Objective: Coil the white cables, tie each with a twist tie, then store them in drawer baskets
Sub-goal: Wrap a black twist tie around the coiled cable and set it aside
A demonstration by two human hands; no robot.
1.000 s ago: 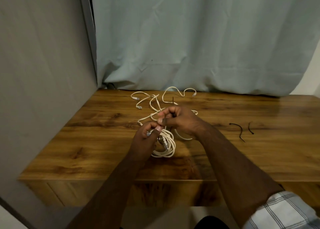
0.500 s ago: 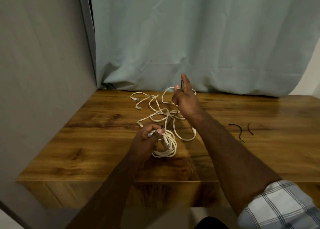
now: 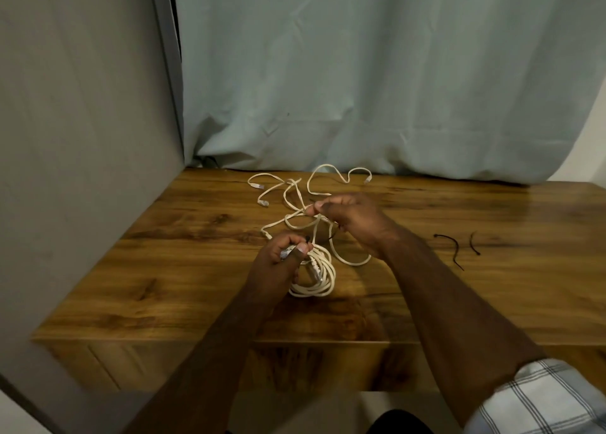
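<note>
Coil (image 3: 314, 271) sits mid-surface, clenched in the left hand (image 3: 278, 259). Right hand (image 3: 352, 220), raised far a moment ago, has dropped back — pinching the dark twist tie (image 3: 331, 235) — so the tying continues.

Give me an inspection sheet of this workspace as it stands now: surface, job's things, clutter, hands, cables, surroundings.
Surface: wooden tabletop, glossy, grain visible.
Job's things: coiled white cable held at the table's middle; two black twist ties lying apart from it on the right; a thin dark strand runs between the hands, probably a third tie.
Clutter: nothing seen.
Hands: left hand grips the coil; right hand pinches something thin above the loose cables, its grip partly hidden.
Cables: loose white cables tangled behind the hands, plug ends showing; none tied yet.
Surroundings: pale curtain behind, grey panel on the left. No drawer baskets seen.
</note>
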